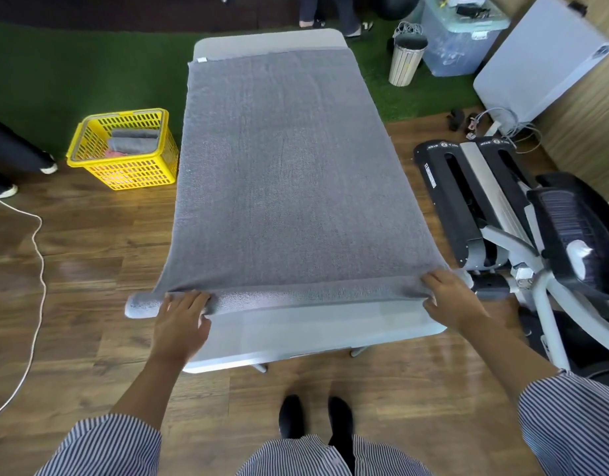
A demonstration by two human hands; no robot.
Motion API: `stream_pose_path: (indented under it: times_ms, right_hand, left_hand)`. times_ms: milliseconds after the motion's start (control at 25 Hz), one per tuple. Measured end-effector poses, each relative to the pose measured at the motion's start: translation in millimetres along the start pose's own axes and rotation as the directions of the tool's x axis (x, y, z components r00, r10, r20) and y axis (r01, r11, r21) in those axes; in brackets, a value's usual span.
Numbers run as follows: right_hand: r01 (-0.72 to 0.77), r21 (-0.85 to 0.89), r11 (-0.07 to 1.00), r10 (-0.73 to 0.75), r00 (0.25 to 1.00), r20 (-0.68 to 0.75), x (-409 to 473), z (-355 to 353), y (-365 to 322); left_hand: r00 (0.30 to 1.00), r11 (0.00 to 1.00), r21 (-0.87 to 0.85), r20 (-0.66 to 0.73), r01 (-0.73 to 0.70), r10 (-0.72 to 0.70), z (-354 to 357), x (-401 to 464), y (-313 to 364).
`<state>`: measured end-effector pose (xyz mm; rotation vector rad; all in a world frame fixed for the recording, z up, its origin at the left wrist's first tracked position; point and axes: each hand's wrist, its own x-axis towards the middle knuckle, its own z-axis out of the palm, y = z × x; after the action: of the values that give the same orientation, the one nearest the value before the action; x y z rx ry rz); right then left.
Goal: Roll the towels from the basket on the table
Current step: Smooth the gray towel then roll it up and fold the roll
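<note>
Low in the frame, at the near edge of the white table (316,333), the left hand (183,316) and right hand (449,298) each rest on an end of a short roll formed in the grey towel (289,173), fingers curled over it and gripping the cloth. Beyond the roll, the towel lies flat up the middle of the picture, covering nearly the whole tabletop. At the upper left a yellow basket (124,149) stands on the wooden floor beside the table, with more folded towels inside.

A makeshift recording room: fake-grass carpet (73,70), wood floor (90,269), exercise machine (485,207), storage bin (461,39), loose cables (502,121).
</note>
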<state>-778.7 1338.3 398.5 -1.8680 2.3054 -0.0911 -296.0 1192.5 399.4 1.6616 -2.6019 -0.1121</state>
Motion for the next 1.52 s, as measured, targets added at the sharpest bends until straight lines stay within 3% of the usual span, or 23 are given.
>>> stream_pose_path:
  times_ms: [240, 360, 600, 800, 1040, 1120, 1240, 1400, 1520]
  right_hand:
    - [-0.072, -0.05, 0.996, 0.071, 0.997, -0.021, -1, -15, -12]
    - [-0.003, -0.03, 1.0, 0.001, 0.997, -0.073, -1, -8, -6]
    - [-0.022, 0.027, 0.999, 0.024, 0.998, -0.061, -1, -2, -9]
    - [-0.062, -0.01, 0.998, 0.062, 0.997, 0.049, 4, -1, -12]
    - [-0.087, -0.096, 0.992, 0.103, 0.981, 0.166, 6, -11, -15]
    - [-0.102, -0.074, 0.992, 0.112, 0.984, 0.137, 8, -14, -16]
    - [-0.084, -0.021, 0.996, 0.084, 0.996, -0.02, 10, -13, -17]
    - [-0.078, 0.066, 0.995, 0.078, 0.997, 0.009, 10, -9, -17]
    - [-0.098, 0.066, 0.993, 0.09, 0.99, 0.112, 10, -9, -16]
  left_hand:
    - [1.0, 0.999, 0.033, -0.022, -0.019, 0.02, -9, -4, 2]
    - [0.997, 0.998, 0.027, -0.05, -0.052, 0.053, -6, -4, -4]
    - [0.988, 0.991, -0.04, -0.093, -0.13, 0.126, 6, -10, 6]
    - [0.998, 0.998, -0.027, -0.034, -0.054, 0.053, 4, -5, 13]
    - [0.996, 0.995, -0.073, -0.052, -0.07, 0.066, -4, -1, 7]
    - [0.997, 0.993, -0.113, -0.069, -0.031, 0.024, -5, 2, 4]
    - [0.989, 0.985, -0.133, -0.08, 0.111, -0.122, -8, 4, 3]
    - [0.996, 0.99, -0.127, -0.064, 0.06, -0.069, 0, 3, -5]
    - [0.998, 0.994, -0.096, -0.02, 0.058, -0.06, 0, 4, -6]
